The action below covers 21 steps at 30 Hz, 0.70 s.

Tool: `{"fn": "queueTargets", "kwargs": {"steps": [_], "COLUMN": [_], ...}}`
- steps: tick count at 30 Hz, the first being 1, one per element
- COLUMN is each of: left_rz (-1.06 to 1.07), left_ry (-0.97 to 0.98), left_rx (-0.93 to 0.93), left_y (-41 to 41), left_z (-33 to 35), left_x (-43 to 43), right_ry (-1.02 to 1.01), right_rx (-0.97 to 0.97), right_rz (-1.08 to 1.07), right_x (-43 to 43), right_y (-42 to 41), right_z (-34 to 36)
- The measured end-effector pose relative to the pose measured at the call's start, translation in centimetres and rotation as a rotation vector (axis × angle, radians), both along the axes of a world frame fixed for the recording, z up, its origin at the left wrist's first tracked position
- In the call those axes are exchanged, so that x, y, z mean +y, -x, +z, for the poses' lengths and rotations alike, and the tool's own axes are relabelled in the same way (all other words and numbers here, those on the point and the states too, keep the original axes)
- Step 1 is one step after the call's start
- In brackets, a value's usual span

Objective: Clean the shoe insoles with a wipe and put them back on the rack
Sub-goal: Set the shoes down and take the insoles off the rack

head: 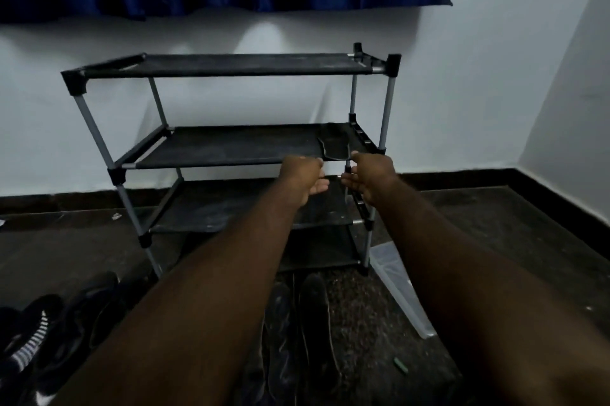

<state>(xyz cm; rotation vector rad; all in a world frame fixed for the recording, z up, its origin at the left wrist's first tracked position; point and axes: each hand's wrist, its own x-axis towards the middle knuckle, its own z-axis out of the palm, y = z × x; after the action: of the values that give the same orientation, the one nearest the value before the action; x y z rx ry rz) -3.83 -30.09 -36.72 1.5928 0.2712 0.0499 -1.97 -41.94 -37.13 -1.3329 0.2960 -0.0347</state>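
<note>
The insoles (335,145) lie on the second shelf of the rack (231,144), toward its right end, dark against dark fabric. They look like a pair laid side by side, though the dim light makes it hard to be sure there are two and not one. Their long axis runs front to back on the shelf, from about 6 o'clock to 12 o'clock, with the near ends at the shelf's front edge.

Both hands reach out just below that front edge. From the left hand (302,176) the insoles lie at about 1 o'clock; from the right hand (369,176) at about 11 o'clock. They sit between the two hands and slightly beyond, with neither hand clearly nearer. The left grip is loosely spread, palm turned inward, holding nothing visible. The right grip is also loosely spread, fingers curled near the rack's front right post; whether they touch the post or the insole ends I cannot tell.

No wipe can be made out in either hand or on the shelves, so I cannot judge whether the insoles are being taken out or have just been set back.

On the floor (495,234), shoes (297,323) stand at 6 o'clock from the rack, more footwear (49,333) lies at 7 o'clock, partly cut off, and a clear plastic sheet (399,286) lies at 5 o'clock.
</note>
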Motion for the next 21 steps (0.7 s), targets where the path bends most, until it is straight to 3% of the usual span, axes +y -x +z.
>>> {"fn": "queueTargets", "kwargs": {"steps": [8,11,14,18,21], "left_rz": [0.067,0.073,0.056,0.012,-0.055], "left_ry": [0.050,0.033,0.006,0.090,0.164], "left_rx": [0.090,0.111,0.128,0.072,0.057], "left_y": [-5.9,-6.8,-6.6,-2.6,1.8], "left_z": [-1.3,-1.6,-2.1,-2.2,-3.4], "left_x": [-1.7,-2.0,-1.9,-1.8,-1.5], "right_ry": [-0.110,0.316,0.497,0.065,-0.030], "right_rx": [-0.010,-0.094,-0.164,-0.118,-0.143], "right_rz": [-0.047,0.010,0.082,-0.003,0.040], "right_x": [0.0,0.1,-0.2,-0.3,-1.2], "right_y": [-3.4,-4.7,-4.9,-1.2,3.4], "right_z": [-1.1,-1.8,-2.5,-2.7,-3.3]}}
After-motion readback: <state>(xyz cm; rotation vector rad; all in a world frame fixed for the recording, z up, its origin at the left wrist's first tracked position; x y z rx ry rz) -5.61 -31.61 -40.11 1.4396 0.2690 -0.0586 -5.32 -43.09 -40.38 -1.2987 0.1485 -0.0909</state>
